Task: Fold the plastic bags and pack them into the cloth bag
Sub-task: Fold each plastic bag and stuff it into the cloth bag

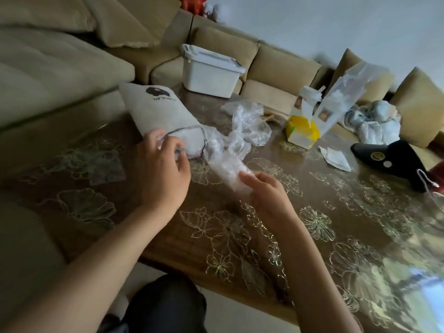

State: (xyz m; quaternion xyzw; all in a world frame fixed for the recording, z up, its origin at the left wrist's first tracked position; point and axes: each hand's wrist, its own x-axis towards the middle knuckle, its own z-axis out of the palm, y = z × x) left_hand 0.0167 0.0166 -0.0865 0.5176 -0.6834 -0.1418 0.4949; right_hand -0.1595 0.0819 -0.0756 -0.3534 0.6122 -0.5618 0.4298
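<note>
The left hand (163, 164) is half-closed, fingers curled round the dark-edged mouth of the beige cloth bag (158, 109), which lies flat on the brown flower-patterned table (312, 224); the right hand (266, 193) grips the near end of a clear crumpled plastic bag (225, 164) whose far end reaches that mouth; bare tabletop lies between both hands and the near edge; a yellow carton (302, 131) and a black pouch (394, 159) lie well apart to the right.

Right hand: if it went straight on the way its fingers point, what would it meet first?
The right hand grips the rolled plastic bag. Past that, its line likely leads to the mouth of the cloth bag, held by the left hand. Depth is uncertain.
</note>
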